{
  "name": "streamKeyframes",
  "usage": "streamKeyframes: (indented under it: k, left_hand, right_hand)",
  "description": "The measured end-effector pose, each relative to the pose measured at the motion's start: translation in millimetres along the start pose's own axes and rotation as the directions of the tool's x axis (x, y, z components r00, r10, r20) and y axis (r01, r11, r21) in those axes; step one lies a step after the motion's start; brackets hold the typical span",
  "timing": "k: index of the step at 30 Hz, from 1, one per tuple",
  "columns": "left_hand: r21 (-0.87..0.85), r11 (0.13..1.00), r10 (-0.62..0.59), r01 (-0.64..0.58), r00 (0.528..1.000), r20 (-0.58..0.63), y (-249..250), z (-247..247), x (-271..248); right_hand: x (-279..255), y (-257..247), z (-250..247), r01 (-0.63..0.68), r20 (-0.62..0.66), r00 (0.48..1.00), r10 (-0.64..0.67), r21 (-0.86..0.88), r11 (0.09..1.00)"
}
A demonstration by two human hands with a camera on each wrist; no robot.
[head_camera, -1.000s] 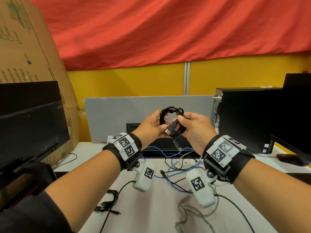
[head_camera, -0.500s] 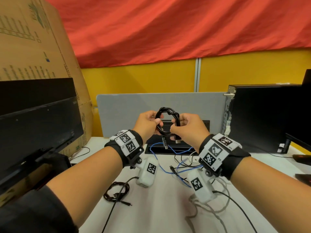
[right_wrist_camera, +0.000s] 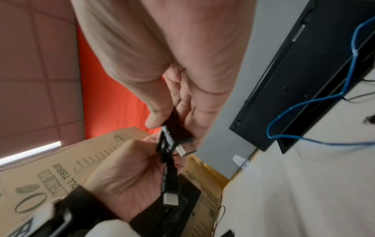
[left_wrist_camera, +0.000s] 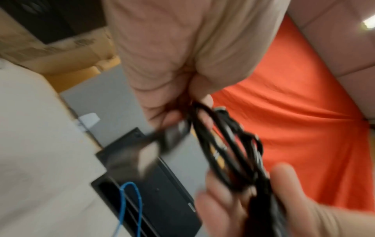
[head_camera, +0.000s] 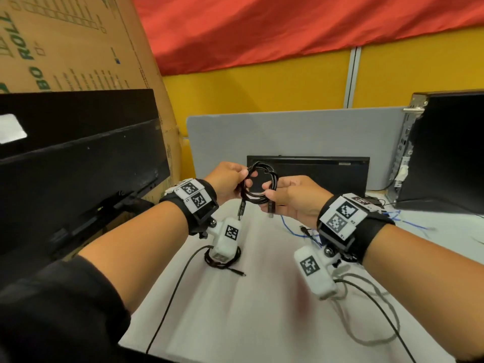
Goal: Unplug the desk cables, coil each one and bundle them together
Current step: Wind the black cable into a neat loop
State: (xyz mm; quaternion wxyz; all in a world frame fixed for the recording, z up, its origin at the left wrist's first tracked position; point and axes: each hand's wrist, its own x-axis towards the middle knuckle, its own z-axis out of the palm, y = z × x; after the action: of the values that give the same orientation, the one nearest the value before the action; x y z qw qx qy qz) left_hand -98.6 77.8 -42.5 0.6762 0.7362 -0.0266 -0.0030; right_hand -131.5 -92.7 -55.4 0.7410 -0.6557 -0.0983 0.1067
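Since a second ago the view has swung left, and both plugs now dangle free below the coil. From the head view, the left hand (head_camera: 229, 183) pinches the left side of the coiled black cable (head_camera: 259, 186), the right hand (head_camera: 294, 199) grips its right side, and the coil is held above the white desk (head_camera: 262, 323). A second small coil (head_camera: 222, 259) lies on the desk near a blue cable (head_camera: 290, 230). The left wrist view, blurred, shows fingers (left_wrist_camera: 202, 99) curled round the loops. The right wrist view shows fingertips (right_wrist_camera: 158, 118) pinching a plug (right_wrist_camera: 182, 137).
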Motion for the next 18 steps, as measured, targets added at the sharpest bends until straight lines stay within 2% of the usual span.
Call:
streamKeyframes:
  k: [4,9,13,18]
  left_hand:
    - [0.187,0.973,-0.143,0.136,0.989,0.023,-22,-19,-8]
    - [0.452,0.879,-0.151,0.150,0.988,-0.033,-51,-22,-7]
    - [0.576,0.798,-0.193,0.177,0.981,-0.034,-72,-21,-9]
    - [0.681,0.705,-0.249,0.199,0.968,-0.026,-91,-14,-12]
  right_hand:
    - [6,22,12,-0.164,-0.098,0.983,0.156,-0.080,0.983]
    - [19,55,15,-0.349,-0.173,0.934,0.312,-0.258,0.901]
    - [28,82,7,-0.406,-0.120,0.911,0.394,-0.421,0.811]
    - [29,105,6,-0.465,-0.094,0.872,0.480,-0.462,0.755]
